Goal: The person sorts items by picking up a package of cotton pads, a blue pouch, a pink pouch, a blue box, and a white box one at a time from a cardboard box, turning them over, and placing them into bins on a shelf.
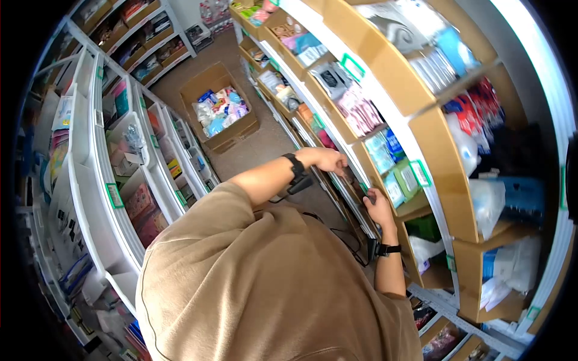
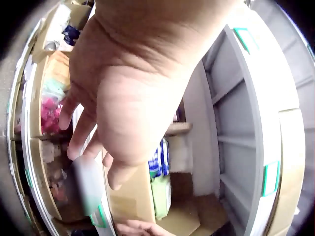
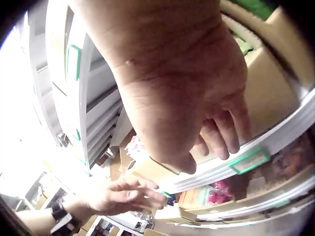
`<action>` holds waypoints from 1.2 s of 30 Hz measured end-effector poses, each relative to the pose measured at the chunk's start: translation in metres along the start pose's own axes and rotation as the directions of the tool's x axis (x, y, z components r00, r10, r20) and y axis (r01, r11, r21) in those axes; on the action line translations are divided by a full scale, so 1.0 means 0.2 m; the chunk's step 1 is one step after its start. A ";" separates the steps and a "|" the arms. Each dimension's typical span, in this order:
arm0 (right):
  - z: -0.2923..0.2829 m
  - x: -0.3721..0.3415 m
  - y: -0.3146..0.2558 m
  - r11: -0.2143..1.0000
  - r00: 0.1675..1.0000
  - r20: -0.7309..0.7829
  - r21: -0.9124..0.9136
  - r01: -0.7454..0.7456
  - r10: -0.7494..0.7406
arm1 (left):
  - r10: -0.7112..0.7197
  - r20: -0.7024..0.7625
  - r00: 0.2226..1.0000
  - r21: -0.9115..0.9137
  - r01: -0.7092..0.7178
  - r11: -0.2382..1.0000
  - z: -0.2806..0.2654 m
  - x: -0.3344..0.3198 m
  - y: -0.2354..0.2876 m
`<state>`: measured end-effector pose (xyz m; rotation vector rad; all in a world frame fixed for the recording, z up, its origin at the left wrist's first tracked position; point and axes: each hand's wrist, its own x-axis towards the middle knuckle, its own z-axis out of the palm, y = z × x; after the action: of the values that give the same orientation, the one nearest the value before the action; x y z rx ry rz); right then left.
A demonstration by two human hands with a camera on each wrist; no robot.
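In the head view my left hand point(image 1: 328, 161) reaches to the low shelves on the right, fingers pointing down. Its fingers hang loosely spread in the left wrist view, with a blurred pale thing point(image 2: 87, 184) right at the fingertips; its kind does not show. My right hand point(image 1: 379, 207) is at the shelf edge nearer my body. Its fingers point(image 3: 221, 130) are relaxed in front of a cardboard bin point(image 3: 268, 98) in the right wrist view. Below the hands, a lower bin point(image 2: 47, 196) holds small brownish items, and pink packets point(image 2: 50, 115) lie beside them.
Blue and green packs point(image 1: 409, 180) fill a bin near my right hand. A large carton point(image 1: 250, 129) of mixed packets stands on the aisle floor ahead. White shelves with bins point(image 1: 90, 180) line the left side. A cable point(image 1: 346, 234) hangs near my right wrist.
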<state>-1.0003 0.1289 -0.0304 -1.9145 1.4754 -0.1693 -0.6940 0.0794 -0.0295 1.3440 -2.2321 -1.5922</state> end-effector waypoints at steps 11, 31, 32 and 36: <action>0.66 0.88 -1.13 0.953 0.891 0.344 0.161 0.256 -0.297 | -0.501 -0.469 0.728 -0.597 0.157 0.787 -0.43 -0.94 -1.28; 2.14 2.46 -1.67 0.926 0.644 0.761 -0.188 0.328 -0.074 | -0.902 -0.230 0.365 -0.920 0.221 0.324 -0.37 -1.14 -2.74; 2.22 2.52 -1.64 0.914 0.654 0.754 -0.220 0.341 -0.063 | -0.916 -0.243 0.320 -0.920 0.222 0.322 -0.39 -1.12 -2.85; 2.45 2.63 -1.51 0.949 0.726 0.684 -0.180 0.259 -0.069 | -0.912 -0.203 0.357 -0.887 0.326 0.326 -0.52 -1.03 -3.08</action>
<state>-0.3366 -0.0904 -0.3760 -2.0036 0.8526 0.6244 -0.1460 0.1029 -0.3934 2.1938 -0.3248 -1.4102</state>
